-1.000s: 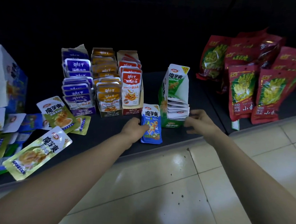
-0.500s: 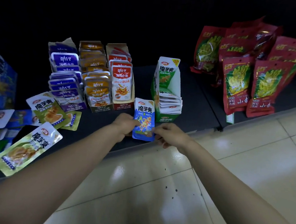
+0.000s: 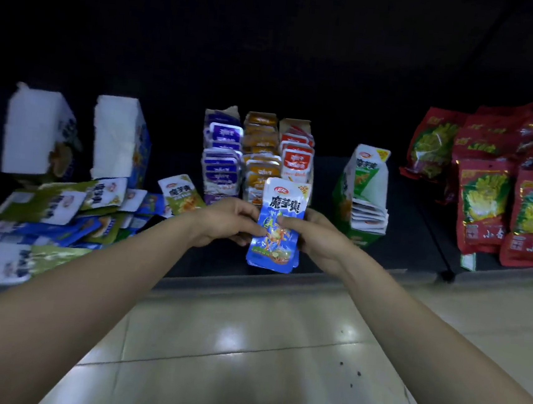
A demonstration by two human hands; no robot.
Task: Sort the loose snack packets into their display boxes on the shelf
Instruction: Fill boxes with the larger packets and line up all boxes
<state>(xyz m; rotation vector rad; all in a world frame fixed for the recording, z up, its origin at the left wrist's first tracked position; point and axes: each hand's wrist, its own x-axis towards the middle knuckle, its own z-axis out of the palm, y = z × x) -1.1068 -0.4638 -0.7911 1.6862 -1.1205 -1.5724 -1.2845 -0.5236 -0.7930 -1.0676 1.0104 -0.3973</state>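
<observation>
Blue packet (image 3: 284,203) is upright above the shelf (image 3: 411,235) front edge, pinched by the left hand (image 3: 227,221) and right hand (image 3: 317,236) from either side. Near right: green display box (image 3: 363,182), part filled with white-backed packets (image 3: 368,213). Behind: boxes of purple packets (image 3: 221,152), orange packets (image 3: 258,168) and red packets (image 3: 297,159). Loose pile (image 3: 62,214) lies left.

Left hand (image 3: 224,222): grips the left edge of the blue packets (image 3: 284,203)
Right hand (image 3: 318,239): grips their right edge, thumb on the front
Blue packets: upright between both hands
Green display box (image 3: 362,191): just right of the right hand, white packets inside
Filled boxes (image 3: 257,168): purple, orange, red, behind the hands
Loose packets (image 3: 62,214): heaped left of the left hand
Red bags (image 3: 483,203): well right of the right hand
</observation>
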